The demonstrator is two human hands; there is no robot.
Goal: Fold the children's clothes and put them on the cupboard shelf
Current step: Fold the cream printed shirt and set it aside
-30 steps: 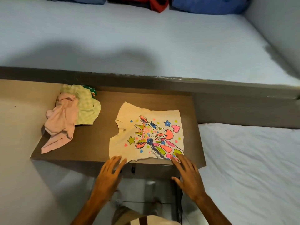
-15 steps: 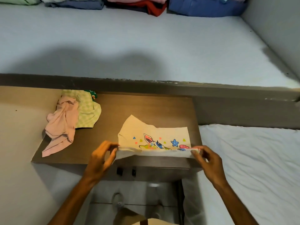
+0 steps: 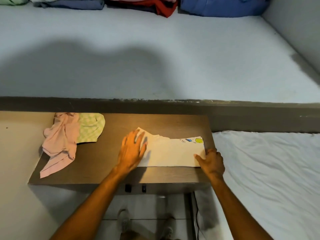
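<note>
A cream children's T-shirt (image 3: 171, 153) lies folded in half on the brown table (image 3: 107, 167), plain side up, with a strip of print showing along its far edge. My left hand (image 3: 132, 149) presses flat on the shirt's left end, fingers straight. At the shirt's right end my right hand (image 3: 211, 161) holds the edge, with the thumb on top and the fingers curled. A crumpled pink garment (image 3: 60, 142) and a green checked one (image 3: 90, 127) lie at the table's left end.
Beyond the table runs a wide grey shelf (image 3: 155, 54) with folded clothes stacked at its back: a blue pile (image 3: 221, 6), a red and pink pile (image 3: 147, 6), a grey-blue pile (image 3: 69, 3). A white bed sheet (image 3: 270, 179) lies to the right.
Both hands took the shirt's near edge, lifted it and folded it away over the far half. The giraffe print is now hidden inside. My left hand has flattened onto the cloth.
</note>
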